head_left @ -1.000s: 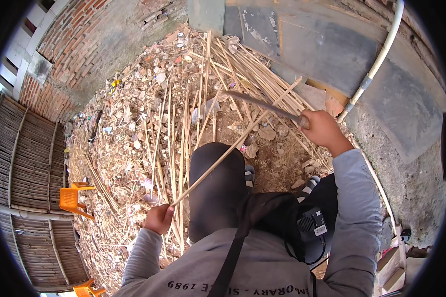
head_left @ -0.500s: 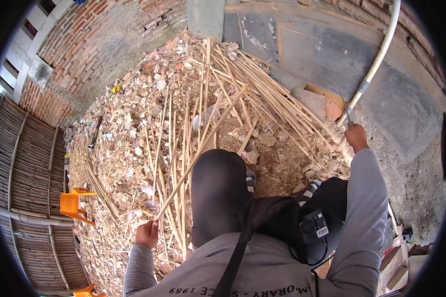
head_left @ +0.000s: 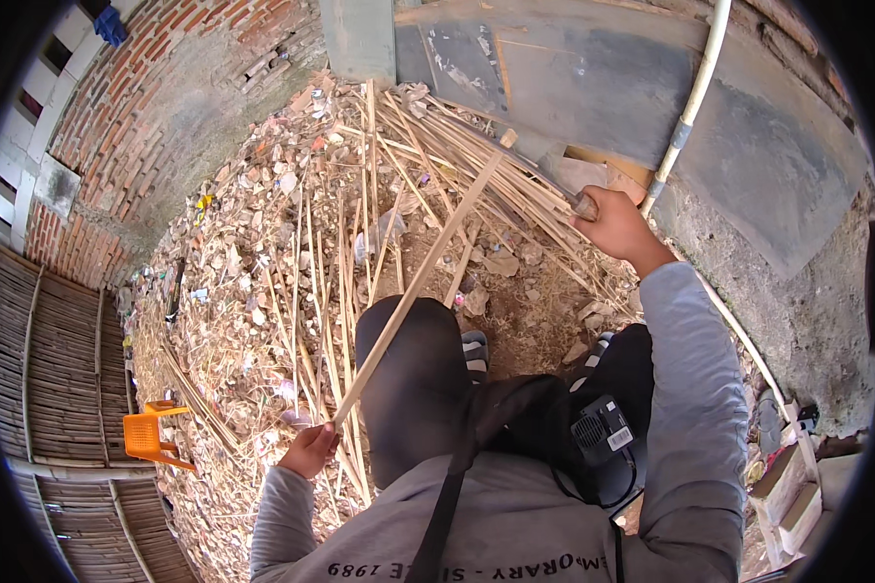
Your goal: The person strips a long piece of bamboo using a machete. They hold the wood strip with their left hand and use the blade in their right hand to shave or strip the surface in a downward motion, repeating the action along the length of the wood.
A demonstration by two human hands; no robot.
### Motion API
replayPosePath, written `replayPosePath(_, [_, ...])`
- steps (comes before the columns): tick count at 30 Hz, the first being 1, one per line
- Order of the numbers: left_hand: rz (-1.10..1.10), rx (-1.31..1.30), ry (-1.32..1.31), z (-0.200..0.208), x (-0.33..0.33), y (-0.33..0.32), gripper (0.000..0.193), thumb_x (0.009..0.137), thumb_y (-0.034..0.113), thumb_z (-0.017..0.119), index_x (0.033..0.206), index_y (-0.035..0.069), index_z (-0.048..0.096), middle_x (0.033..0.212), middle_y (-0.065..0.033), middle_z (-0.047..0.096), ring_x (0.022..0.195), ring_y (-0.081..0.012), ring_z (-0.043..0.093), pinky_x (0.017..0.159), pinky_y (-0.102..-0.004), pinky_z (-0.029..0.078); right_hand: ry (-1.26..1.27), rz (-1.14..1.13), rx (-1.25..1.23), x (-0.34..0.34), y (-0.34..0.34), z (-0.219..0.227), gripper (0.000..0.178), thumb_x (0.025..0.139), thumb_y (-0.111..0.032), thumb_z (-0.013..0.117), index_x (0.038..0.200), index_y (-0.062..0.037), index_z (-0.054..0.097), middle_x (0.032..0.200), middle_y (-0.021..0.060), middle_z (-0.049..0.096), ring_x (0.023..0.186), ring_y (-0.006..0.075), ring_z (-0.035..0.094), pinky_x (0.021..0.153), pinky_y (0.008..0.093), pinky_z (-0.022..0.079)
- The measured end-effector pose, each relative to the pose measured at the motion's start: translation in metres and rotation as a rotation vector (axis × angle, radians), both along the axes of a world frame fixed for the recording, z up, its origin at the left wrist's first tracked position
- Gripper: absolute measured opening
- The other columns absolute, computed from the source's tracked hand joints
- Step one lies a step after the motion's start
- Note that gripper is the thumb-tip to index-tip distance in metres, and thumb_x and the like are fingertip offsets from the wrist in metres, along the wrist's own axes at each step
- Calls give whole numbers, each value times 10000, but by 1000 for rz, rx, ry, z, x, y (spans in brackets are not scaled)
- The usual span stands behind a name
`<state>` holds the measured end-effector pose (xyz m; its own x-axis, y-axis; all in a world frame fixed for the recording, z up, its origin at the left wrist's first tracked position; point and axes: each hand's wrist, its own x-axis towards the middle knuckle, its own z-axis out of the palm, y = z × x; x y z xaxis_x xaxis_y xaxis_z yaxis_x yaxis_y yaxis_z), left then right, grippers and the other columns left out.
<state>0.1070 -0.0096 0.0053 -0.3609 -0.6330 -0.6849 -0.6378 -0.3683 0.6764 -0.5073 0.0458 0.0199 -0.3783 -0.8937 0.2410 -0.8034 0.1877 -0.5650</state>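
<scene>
- Now pinching a pale, woody, flat-sided strip point(head_left: 415, 280) by its near end in the left hand point(head_left: 310, 451).
- Slanting above the dark knee point(head_left: 403, 389), lengthwise toward far right, ending nearer the right hand point(head_left: 612, 228).
- Gripping a knife point(head_left: 583, 205) in that fist, impossible to tell if touching.
- Beyond, giving onto jagged rubble point(head_left: 233, 257), with straight sticks point(head_left: 530, 209) heaped toward its far-right edge.

Counted: two grips, left point(head_left: 311, 449) and right point(head_left: 617, 225), one held strip point(head_left: 427, 272), one knife point(head_left: 583, 205), one orange chair point(head_left: 146, 437), one blue cloth point(head_left: 111, 26), two striped shoes point(head_left: 474, 352), and many loose strips point(head_left: 476, 160) (too overlapped for an exact number).
</scene>
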Motion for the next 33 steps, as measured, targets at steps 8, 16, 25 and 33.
replayPosePath(8, [-207, -324, -31, 12, -57, 22, 482, 1066, 456, 445, 835, 48, 560, 677, -22, 499, 623, -145, 468, 605, -320, 424, 202, 301, 94, 53, -2, 31, 312, 775, -218, 746, 1058, -105, 677, 864, 167, 697, 859, 393, 670, 753, 507, 520])
replayPosePath(16, [-305, -653, -198, 10, -67, 20, 387, 1040, 358, 470, 894, 20, 591, 754, -238, 621, 677, -456, 624, 596, -496, 478, 135, 243, 180, 38, -3, 17, 272, 750, -178, 724, 995, -81, 655, 826, 185, 674, 836, 410, 655, 729, 510, 510])
replayPosePath(25, [-342, -856, -255, 16, -88, 26, 378, 1021, 354, 515, 858, 25, 605, 756, -245, 637, 690, -457, 634, 611, -512, 494, 256, 484, 195, 79, -8, 24, 239, 737, -188, 725, 934, -85, 636, 759, 173, 652, 795, 403, 653, 701, 527, 499])
replayPosePath(33, [-345, -555, -98, 19, -90, 15, 487, 1052, 415, 458, 870, -13, 602, 697, -212, 587, 621, -355, 587, 608, -440, 461, 152, 243, 136, 39, -8, 3, 247, 750, -187, 725, 951, -69, 642, 802, 187, 666, 806, 420, 647, 700, 507, 506])
